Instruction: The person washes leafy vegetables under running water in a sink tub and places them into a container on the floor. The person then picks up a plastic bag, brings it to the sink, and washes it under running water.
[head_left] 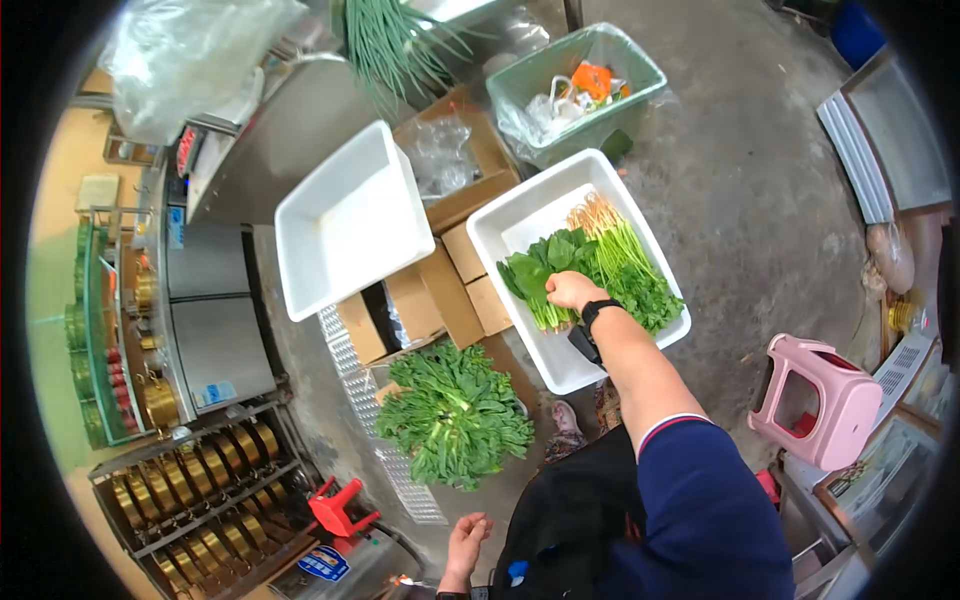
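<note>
From where I stand, I see the two hands of the person well apart from each other. The right hand (pixel 575 290), with a black watch (pixel 597 309) on its wrist, reaches into a white plastic tub (pixel 520 210) and touches the broad-leaf greens (pixel 540 262) there. Its fingers are bent downward, but I cannot tell if they clamp on a leaf. In the same tub, just beside these greens, lies a bunch of thin-stemmed herbs (pixel 632 262), with its pale roots toward the far wall.

The left hand (pixel 468 541) hangs low near the black apron (pixel 560 520), its fingers loosely curved, and I see nothing in it. Nearest to it is a big heap of leafy greens (pixel 455 415), near the cardboard boxes (pixel 463 318). Behind these stands a second white tub (pixel 350 220), tilted. A lined bin (pixel 600 112) is beyond the first tub, and a pink stool (pixel 850 405) stands to the right.
</note>
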